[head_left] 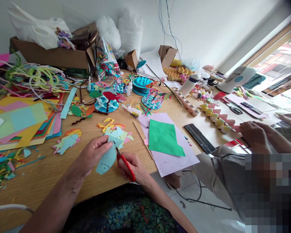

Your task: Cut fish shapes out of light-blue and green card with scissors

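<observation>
Between the thumb and fingers of my left hand (97,152) is a light blue paper fish (106,161), with an eye and gill line drawn on it. My right hand (133,165) grips red-handled scissors (127,166), their blades at the edge of the paper near the tail end. Behind the fish lies a small heap of pale paper scraps (120,134). Left of my left hand rests a stack of cut paper fish (67,142). A green sheet (162,136) with drawn fish outlines lies on a lilac sheet (186,163) to the right.
Coloured paper sheets (36,119) and pipe cleaners (38,76) fill the left side. Decorated blue discs (106,105) and a glue bottle (134,111) stand further back. A dark ruler (200,138) lies right of the sheets. Another person's hands (254,134) hold an egg-carton strip (218,118).
</observation>
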